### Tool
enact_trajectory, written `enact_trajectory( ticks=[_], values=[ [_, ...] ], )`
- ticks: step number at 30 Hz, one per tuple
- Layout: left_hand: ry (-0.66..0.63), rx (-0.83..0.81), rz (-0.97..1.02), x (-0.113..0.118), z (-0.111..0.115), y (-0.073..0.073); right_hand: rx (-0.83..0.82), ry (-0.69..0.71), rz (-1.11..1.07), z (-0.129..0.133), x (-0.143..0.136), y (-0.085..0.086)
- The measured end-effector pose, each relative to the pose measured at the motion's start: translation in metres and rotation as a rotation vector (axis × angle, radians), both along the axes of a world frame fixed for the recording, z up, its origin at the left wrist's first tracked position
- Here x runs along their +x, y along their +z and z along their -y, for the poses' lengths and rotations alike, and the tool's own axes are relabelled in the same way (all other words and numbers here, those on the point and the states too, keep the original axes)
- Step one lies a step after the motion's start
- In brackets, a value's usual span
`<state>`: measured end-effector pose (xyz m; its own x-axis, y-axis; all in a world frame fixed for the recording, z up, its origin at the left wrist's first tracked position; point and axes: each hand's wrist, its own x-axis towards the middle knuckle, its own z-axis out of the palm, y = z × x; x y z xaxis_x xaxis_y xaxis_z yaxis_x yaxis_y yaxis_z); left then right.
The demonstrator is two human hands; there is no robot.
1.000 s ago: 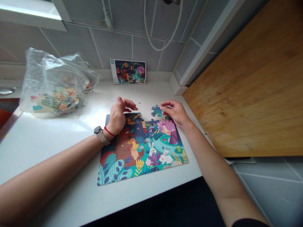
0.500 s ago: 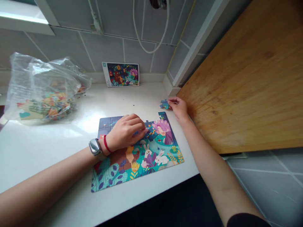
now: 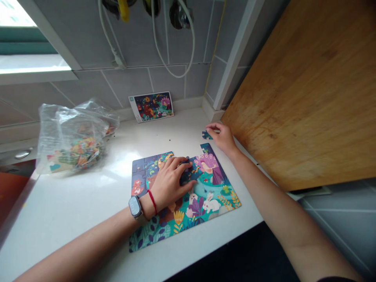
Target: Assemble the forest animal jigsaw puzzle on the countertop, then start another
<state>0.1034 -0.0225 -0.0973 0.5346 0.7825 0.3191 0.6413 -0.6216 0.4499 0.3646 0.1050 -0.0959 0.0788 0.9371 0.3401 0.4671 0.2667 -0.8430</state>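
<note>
A colourful jigsaw puzzle [image 3: 216,203] with rabbits, a peacock and plants lies on the white counter, with a gap along its far edge. My left hand [image 3: 170,178] rests palm down on its middle, fingers spread, hiding part of the picture. Beyond the puzzle's far right corner, my right hand [image 3: 223,138] pinches a small dark blue-green puzzle piece [image 3: 206,135] between thumb and fingers, low over the counter. The fingers partly cover this piece.
A clear plastic bag [image 3: 73,145] of loose puzzle pieces sits at the left. Against the tiled wall leans a picture card [image 3: 154,106]. A wooden panel [image 3: 308,109] stands close on the right, and a white cable [image 3: 173,74] hangs above.
My left hand has gone from curled fingers to spread, flat ones on the puzzle. The right hand stays by the far corner, and its piece now looks darker. The view has shifted.
</note>
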Motion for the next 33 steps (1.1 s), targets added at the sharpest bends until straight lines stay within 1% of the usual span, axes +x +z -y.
enact_trajectory(
  ticks=[2,6,8,10,12,15,18,24,28,33],
  values=[
    [0.019,-0.038,0.063,0.000,-0.001,-0.002,-0.034,0.155,0.038,0.011,-0.009,0.008],
    [0.084,-0.120,0.226,-0.002,-0.002,-0.007,-0.161,0.528,0.176,0.030,-0.023,0.020],
    [0.103,-0.136,0.254,-0.002,-0.002,-0.009,-0.181,0.677,0.274,0.035,-0.027,0.024],
    [0.110,-0.137,0.253,-0.002,-0.002,-0.009,-0.164,0.797,0.382,0.039,-0.029,0.027],
    [0.109,-0.131,0.254,-0.001,-0.001,-0.009,-0.138,0.855,0.471,0.042,-0.030,0.029],
    [0.115,-0.129,0.260,-0.001,0.000,-0.008,-0.122,0.833,0.548,0.045,-0.032,0.028],
    [0.130,-0.138,0.263,-0.001,0.001,-0.007,-0.116,0.803,0.571,0.046,-0.034,0.025],
    [0.116,-0.134,0.243,-0.002,0.001,-0.007,-0.109,0.731,0.573,0.039,-0.034,0.018],
    [0.127,-0.155,0.279,-0.003,0.001,-0.009,-0.098,0.657,0.548,0.033,-0.031,0.014],
    [0.116,-0.191,0.307,-0.004,0.001,-0.011,-0.105,0.574,0.532,0.027,-0.023,0.014]
  ],
)
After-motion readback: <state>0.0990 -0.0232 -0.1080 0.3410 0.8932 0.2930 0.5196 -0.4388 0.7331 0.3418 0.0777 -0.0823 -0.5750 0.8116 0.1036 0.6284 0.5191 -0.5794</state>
